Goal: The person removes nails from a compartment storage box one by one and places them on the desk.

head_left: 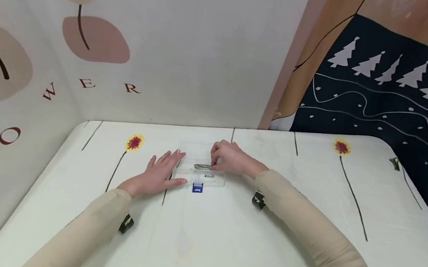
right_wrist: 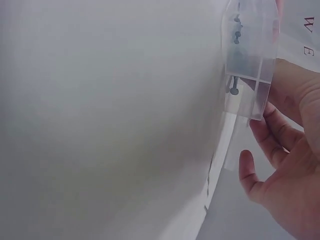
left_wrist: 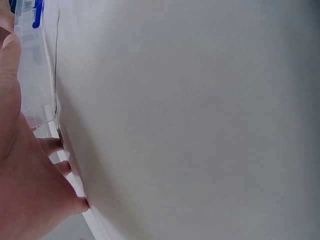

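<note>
A clear plastic compartment box (head_left: 218, 181) with a blue latch (head_left: 197, 187) stands on the table, its see-through lid (head_left: 196, 147) laid back. Several thin metal nails (head_left: 202, 166) lie lengthwise in one compartment, and small metal pieces (head_left: 209, 176) are in the front one. My left hand (head_left: 157, 174) spreads its fingers along the box's left side, thumb at the front left corner. Reaching in from the right, my right hand (head_left: 231, 157) pinches the nails at their right ends; the fingertips are partly hidden. Nail heads (right_wrist: 234, 91) show through the box wall in the right wrist view.
A pale cloth printed with flowers covers the table (head_left: 192, 242). Behind it hangs a light printed curtain (head_left: 191, 59), with a dark tree-patterned cloth (head_left: 383, 96) at the right. Dark clips or straps (head_left: 258, 199) show beneath both forearms.
</note>
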Motion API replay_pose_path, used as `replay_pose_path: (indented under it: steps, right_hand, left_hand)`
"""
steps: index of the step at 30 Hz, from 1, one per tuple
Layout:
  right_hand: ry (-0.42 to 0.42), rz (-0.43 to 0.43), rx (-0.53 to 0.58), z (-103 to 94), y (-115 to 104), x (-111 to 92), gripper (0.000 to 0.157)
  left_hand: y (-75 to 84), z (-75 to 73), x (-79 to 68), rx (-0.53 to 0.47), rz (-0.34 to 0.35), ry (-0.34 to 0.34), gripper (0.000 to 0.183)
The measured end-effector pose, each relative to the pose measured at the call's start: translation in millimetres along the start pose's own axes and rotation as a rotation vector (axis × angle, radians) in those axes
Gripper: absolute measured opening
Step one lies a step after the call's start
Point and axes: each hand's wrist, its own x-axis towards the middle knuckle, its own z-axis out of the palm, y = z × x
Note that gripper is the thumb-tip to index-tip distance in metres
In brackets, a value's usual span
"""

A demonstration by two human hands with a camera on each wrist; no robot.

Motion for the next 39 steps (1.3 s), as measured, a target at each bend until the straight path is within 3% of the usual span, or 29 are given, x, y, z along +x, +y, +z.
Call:
replay_pose_path:
  steps: [14,31,39]
  right_hand:
    - [-0.004,0.016,-0.092,-1.2,-8.4,3.2,0.004]
    - [-0.015,-0.117,0.026,-0.2,4.9,1.3,0.012]
    - [-0.008,-0.110,0.161,-0.6,7.1,-4.1,0.011]
  left_hand:
    - [-2.0,-1.8,-1.0,0.008,-0.004,0.004,0.087]
    - [0.5,0.0,-1.7,0.009,-0.015,-0.026,0.089]
    - [2.4,-0.8,-2.8,0.000,-0.022,-0.029,0.089]
